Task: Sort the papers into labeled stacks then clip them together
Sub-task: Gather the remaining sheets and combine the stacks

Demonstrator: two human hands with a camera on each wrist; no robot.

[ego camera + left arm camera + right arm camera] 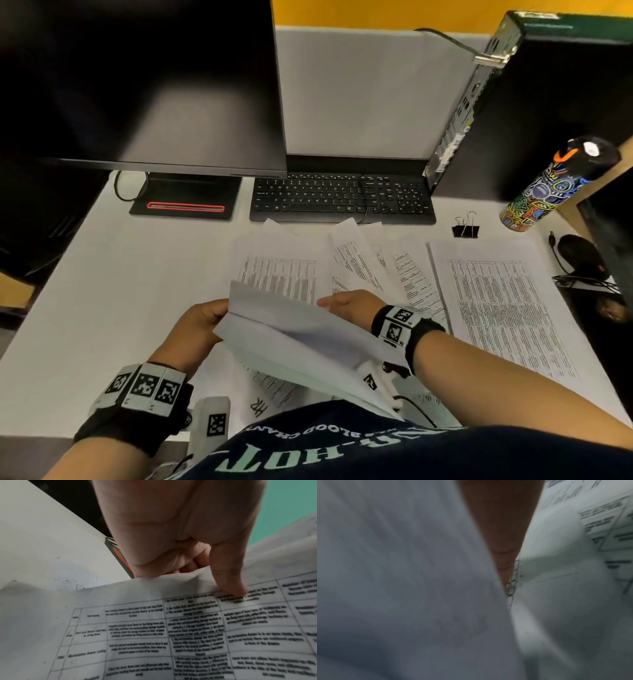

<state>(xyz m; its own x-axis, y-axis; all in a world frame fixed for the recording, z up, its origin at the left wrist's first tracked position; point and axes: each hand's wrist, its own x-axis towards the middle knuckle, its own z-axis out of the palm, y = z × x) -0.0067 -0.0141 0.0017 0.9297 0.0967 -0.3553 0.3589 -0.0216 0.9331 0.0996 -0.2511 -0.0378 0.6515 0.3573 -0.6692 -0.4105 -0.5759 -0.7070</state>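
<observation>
Fingers first: the left hand (202, 317) has its thumb pressed on the printed side and the other fingers (187, 561) curled behind, so it's pinching the left edge of the held sheets (291, 339). The right hand (349, 303) grips the far right edge of the same bundle; from the head view the thumb looks clamped on it, but the right wrist view is mostly blurred paper, so I'm only fairly sure how those fingers wrap. The held sheets hang tilted in the air just in front of the keyboard (342, 198), above the loose papers (376, 270) fanned out on the table (102, 291). Biggest risk, I'd say: the bundle is only held by its edges and is sagging open, so a sheet could slip out and drop into the fanned mess, mixing the sorting up. Sweeping the bundle low could also drag those loose papers out of order. In front of the keyboard and off to its right lies a neater stack (496, 308), and just in front of the keyboard's right end sits a binder clip (465, 228), untouched, so clipping hasn't started. A sheet marked HR (258, 407) pokes out near the body, under the bundle. Beyond the clip stands a colourful bottle (544, 192), near enough to get knocked when reaching for the clip. Left of the keyboard is the monitor (137, 85).
</observation>
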